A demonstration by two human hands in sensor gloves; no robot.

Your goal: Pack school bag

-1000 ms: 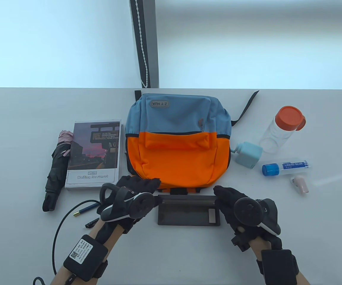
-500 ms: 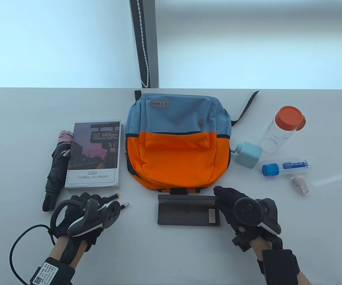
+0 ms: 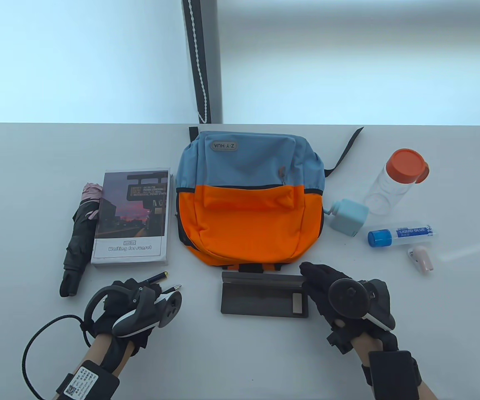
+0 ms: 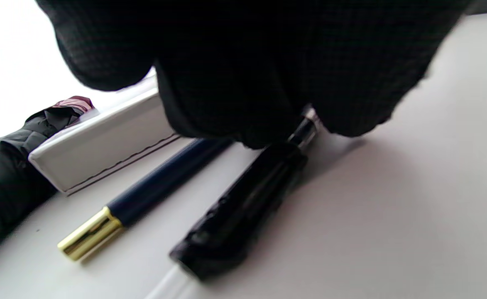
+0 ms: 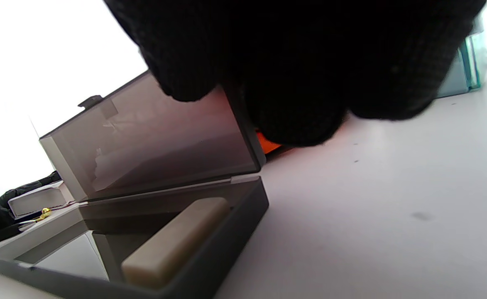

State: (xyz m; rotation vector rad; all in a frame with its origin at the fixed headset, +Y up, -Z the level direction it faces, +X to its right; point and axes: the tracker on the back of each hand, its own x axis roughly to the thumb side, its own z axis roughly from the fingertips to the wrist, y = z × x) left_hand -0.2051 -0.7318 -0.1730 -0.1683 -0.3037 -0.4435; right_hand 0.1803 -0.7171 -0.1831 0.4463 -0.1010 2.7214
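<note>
Early stage: my right hand (image 3: pixel 340 291) fingers grip pencil case (image 3: pixel 265 296) lid open; left hand (image 3: pixel 133 302) fingers closing on pens (image 4: pixel 243 207); backpack (image 3: pixel 250 200) still zipped, nothing packed.

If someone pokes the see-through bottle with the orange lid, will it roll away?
Probably. The bottle lies on its side and looks round, so a nudge would likely roll it. It looks empty and clear, so probably light. The blue dispenser close beside it might stop it.

White table (image 3: pixel 23 175) (beaded blind cord (image 3: pixel 198 62))
</note>
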